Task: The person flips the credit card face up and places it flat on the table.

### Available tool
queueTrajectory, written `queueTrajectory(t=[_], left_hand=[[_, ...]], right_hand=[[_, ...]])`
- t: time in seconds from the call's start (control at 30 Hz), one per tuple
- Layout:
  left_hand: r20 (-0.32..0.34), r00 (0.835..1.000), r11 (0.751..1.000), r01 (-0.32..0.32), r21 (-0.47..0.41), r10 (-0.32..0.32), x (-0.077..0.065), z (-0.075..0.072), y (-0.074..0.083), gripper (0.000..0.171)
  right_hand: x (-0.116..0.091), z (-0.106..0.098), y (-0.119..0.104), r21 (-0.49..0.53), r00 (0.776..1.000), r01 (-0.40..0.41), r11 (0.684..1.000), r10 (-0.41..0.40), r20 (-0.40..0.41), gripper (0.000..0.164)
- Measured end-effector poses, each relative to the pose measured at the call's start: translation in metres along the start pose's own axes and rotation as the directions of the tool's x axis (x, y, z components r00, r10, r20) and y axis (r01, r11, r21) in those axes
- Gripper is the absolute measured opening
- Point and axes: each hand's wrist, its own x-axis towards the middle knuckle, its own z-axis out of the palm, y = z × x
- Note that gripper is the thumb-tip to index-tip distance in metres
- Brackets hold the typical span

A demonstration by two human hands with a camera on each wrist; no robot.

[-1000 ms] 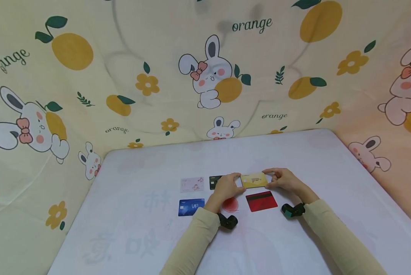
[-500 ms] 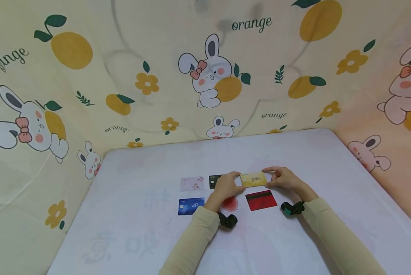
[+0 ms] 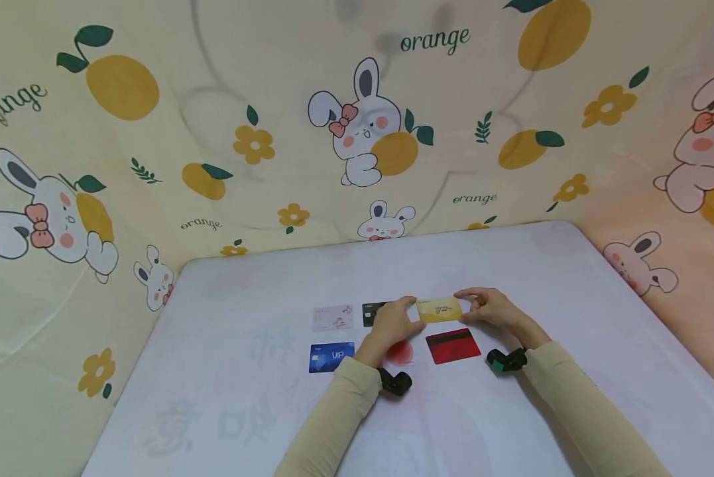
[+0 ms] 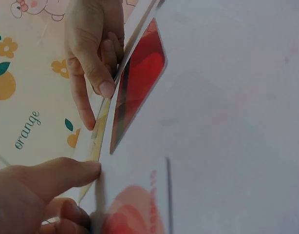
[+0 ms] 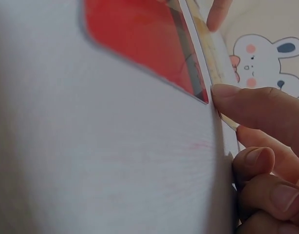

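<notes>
A gold card (image 3: 440, 309) lies flat at the right end of the back row in the head view. My left hand (image 3: 391, 328) pinches its left edge between thumb and index finger, while my right hand (image 3: 496, 310) does the same at the right edge. Directly in front lies a red card (image 3: 453, 346) with a dark stripe. Part of a black card (image 3: 373, 315) shows behind my left hand. Below that hand is a white card with a red circle (image 3: 400, 352), partly hidden by the wrist. The left wrist view shows the gold card (image 4: 98, 136) nearly edge-on.
A pale pink card (image 3: 333, 318) and a blue VIP card (image 3: 331, 358) lie on the left of the group. All the cards rest on a white table (image 3: 213, 371). Behind it hangs a printed curtain (image 3: 309, 132) with rabbits and oranges.
</notes>
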Motion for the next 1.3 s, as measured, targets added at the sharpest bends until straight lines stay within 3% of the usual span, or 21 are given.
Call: queueTrajectory(t=[0.43,0.7,0.93,1.3], left_hand=[[0.034,0.999,0.998,-0.042,0.050,0.040,-0.009,-0.004,0.004,0.056],[0.051,0.995,0.996,-0.091,-0.011,0.091,-0.014,-0.004,0.004,0.055],[0.054,0.988,0.989,-0.145,-0.004,0.145,-0.020,-0.001,0.003,0.053],[0.080,0.977,0.980,-0.198,0.002,0.197,-0.031,-0.001,0.008,0.056]], right_hand=[[-0.007,-0.001,0.004,0.053,1.000,0.027,0.998,-0.028,0.012,0.063],[-0.018,-0.003,0.001,0.048,0.997,0.074,0.996,-0.075,0.009,0.051],[-0.031,-0.004,-0.004,0.053,0.989,0.137,0.989,-0.140,0.047,0.047],[-0.043,-0.003,-0.003,0.065,0.978,0.158,0.985,-0.165,0.128,0.049]])
